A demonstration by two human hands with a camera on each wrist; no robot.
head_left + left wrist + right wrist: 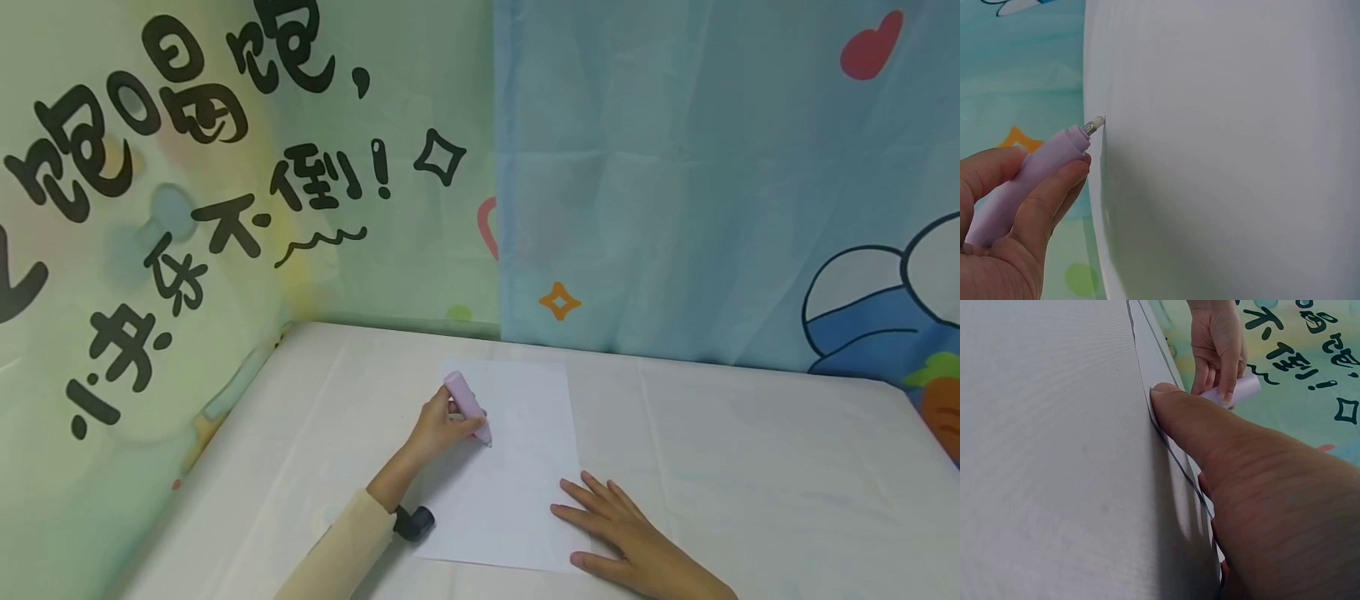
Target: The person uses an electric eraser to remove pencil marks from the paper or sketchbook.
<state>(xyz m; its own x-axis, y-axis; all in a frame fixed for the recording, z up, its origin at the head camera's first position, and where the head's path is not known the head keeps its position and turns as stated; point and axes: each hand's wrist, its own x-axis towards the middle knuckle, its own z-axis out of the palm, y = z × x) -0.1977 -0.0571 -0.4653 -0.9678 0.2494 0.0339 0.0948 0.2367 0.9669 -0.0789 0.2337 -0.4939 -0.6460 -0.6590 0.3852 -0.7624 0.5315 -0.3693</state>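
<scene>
My left hand (pixel 441 427) pinches a thick lilac pen-shaped tool (pixel 465 398) between thumb and fingers. It tilts, with its lower end at a white sheet of paper (pixel 525 467). In the left wrist view, the lilac tool (pixel 1038 172) ends in a narrow metal holder with a small whitish tip, right at the sheet's surface. My right hand (pixel 611 529) rests with spread fingers on the lower right edge of the sheet. The right wrist view shows its thumb large in front, while its other fingers are mostly hidden behind it.
A white cloth (pixel 720 483) covers the table under the sheet. Behind it hang a blue curtain (pixel 652 175) and a green printed backdrop (pixel 405 267) with black lettering. A small black device (pixel 414 523) sits at my left wrist, over the sheet's left edge.
</scene>
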